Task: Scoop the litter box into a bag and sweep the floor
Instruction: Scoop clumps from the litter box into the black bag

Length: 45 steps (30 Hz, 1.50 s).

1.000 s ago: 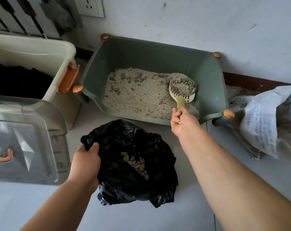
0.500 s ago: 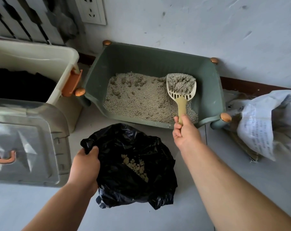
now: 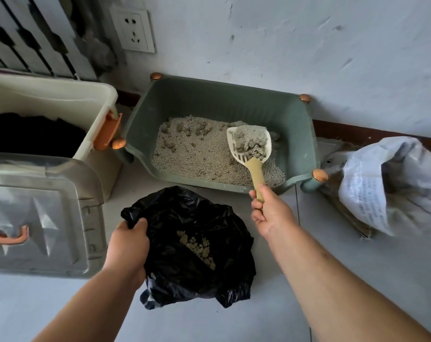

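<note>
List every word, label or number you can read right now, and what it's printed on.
On the white sack right of the litter box: several lines of dark print, too blurred to read.
On the wall socket, scoop, black bag and cream bin: no text visible.
Nothing legible anywhere in this view.

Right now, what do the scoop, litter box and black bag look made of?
Scoop: likely rigid plastic, matte cream head with moulded slots, tan handle. Litter box: probably moulded plastic, dull green, faint vertical ribbing, rounded rim. Black bag: thin plastic film, glossy, crinkled with sharp highlights.
</note>
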Available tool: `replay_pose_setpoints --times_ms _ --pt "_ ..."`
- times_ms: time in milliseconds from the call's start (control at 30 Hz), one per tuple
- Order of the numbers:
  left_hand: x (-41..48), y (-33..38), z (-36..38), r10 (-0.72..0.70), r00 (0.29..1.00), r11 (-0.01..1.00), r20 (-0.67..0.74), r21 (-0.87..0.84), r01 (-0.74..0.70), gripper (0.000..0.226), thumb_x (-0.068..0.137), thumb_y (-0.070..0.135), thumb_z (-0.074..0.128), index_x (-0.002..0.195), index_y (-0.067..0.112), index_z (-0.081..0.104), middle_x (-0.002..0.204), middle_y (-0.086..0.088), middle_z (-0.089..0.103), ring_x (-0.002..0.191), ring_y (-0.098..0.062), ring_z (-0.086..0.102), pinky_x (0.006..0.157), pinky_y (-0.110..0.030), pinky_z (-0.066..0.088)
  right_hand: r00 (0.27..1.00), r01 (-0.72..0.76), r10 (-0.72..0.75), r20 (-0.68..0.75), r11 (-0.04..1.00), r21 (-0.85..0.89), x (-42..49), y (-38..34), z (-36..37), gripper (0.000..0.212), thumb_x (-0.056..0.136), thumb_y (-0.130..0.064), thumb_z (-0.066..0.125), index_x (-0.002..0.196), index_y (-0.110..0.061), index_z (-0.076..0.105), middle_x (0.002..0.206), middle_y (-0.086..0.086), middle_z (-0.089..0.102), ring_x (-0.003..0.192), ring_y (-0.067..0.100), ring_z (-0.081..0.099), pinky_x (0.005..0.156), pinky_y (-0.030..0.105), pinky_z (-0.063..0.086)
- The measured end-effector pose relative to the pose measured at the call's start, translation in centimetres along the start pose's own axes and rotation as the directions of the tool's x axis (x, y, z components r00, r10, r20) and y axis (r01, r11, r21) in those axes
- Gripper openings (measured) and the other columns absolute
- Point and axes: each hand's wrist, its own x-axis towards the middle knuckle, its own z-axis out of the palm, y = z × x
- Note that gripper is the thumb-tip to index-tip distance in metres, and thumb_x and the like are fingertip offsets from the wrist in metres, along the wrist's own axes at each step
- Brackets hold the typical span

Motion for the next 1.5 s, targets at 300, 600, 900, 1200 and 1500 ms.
replay_pose_setpoints --times_ms 300,600,900,1200,1500 --pt "-0.3 0.0 -0.1 -0.002 1.000 1.000 0.003 0.015 0.002 0.019 0.102 0.020 0.047 0.087 0.021 0.058 0.096 -0.014 0.068 0.090 -0.034 0.068 0.090 -0.050 0.056 1.000 0.013 -0.013 0.000 0.996 -0.094 -1.8 0.3 -0.9 0.009 0.094 -0.021 0.057 0.090 -0.014 0.060 0.073 0.000 0.057 0.034 0.001 0.035 0.028 0.014 0.016" --pt "0.0 -0.2 0.1 0.022 1.000 0.998 -0.010 0.063 -0.021 0.018 0.102 0.023 0.048 0.111 0.012 0.058 0.098 -0.012 0.066 0.087 -0.030 0.066 0.079 -0.040 0.055 1.000 0.004 -0.003 0.006 0.991 -0.134 -3.5 0.3 -1.5 0.010 0.094 -0.020 0.057 0.088 -0.012 0.061 0.073 0.001 0.057 0.034 0.001 0.035 0.028 0.013 0.017" --pt "-0.1 -0.1 0.3 0.006 1.000 0.997 -0.017 0.076 -0.004 0.019 0.100 0.025 0.050 0.109 0.011 0.059 0.099 -0.013 0.068 0.089 -0.031 0.067 0.084 -0.042 0.057 0.998 0.037 -0.022 0.067 0.972 -0.232 -6.4 0.3 -3.0 0.010 0.094 -0.020 0.058 0.092 -0.012 0.064 0.069 0.002 0.056 0.037 0.003 0.034 0.031 0.014 0.016" --pt "0.3 -0.1 -0.6 -0.041 0.997 0.999 -0.071 0.029 0.043 0.011 0.101 0.021 0.049 0.099 0.015 0.059 0.102 -0.013 0.069 0.093 -0.032 0.068 0.087 -0.044 0.058 0.937 0.035 0.148 0.317 0.862 -0.505 -9.3 0.3 -6.9 0.019 0.090 -0.015 0.060 0.107 -0.015 0.070 0.071 0.007 0.057 0.043 0.007 0.033 0.036 0.016 0.020" --pt "-0.1 0.0 -0.5 -0.017 0.997 0.999 -0.070 0.030 0.019 0.021 0.101 0.017 0.046 0.083 0.020 0.056 0.094 -0.013 0.066 0.087 -0.031 0.065 0.088 -0.046 0.055 0.925 0.361 -0.072 0.374 0.480 -0.800 -11.0 -0.3 -7.9 0.034 0.083 -0.013 0.072 0.097 -0.044 0.072 0.070 -0.019 0.067 0.054 -0.006 0.052 0.052 0.005 0.038"
